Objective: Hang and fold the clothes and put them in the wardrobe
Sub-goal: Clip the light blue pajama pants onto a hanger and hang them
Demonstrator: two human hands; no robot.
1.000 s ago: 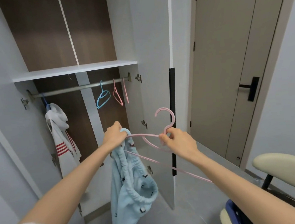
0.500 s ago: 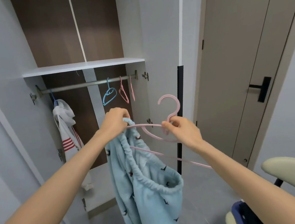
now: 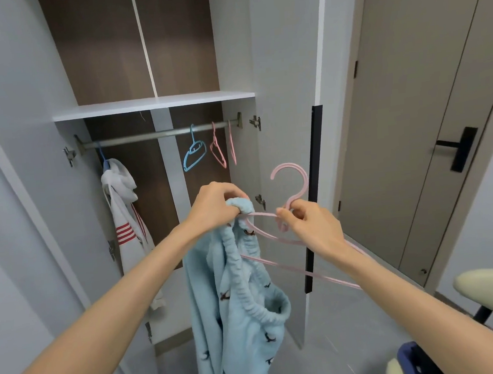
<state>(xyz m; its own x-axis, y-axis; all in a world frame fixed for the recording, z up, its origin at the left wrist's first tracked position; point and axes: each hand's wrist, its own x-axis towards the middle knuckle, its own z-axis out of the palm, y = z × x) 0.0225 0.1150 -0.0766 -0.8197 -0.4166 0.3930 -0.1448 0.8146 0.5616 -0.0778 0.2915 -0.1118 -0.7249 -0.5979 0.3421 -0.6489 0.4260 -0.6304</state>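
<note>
I stand before the open wardrobe (image 3: 154, 104). My left hand (image 3: 214, 207) grips the elastic waistband of a pale blue fleece garment (image 3: 235, 307) with small dark marks; it hangs down between my arms. My right hand (image 3: 308, 226) pinches the neck of a pink hanger (image 3: 291, 180), hook up. The waistband sits over the hanger's left tip, beside my left hand. The hanger's right half is partly hidden behind my right forearm.
On the metal rail (image 3: 157, 134) hang a white hooded top with red stripes (image 3: 125, 215) at the left, a blue hanger (image 3: 194, 154) and two pink hangers (image 3: 218, 150) at the right. A grey door (image 3: 411, 112) with black handle stands right; a cream chair (image 3: 492, 287) lower right.
The view has risen and drawn closer to the wardrobe. Both hands have lifted the hanger and garment slightly, keeping the same grips; the waistband opening now hangs lower right.
</note>
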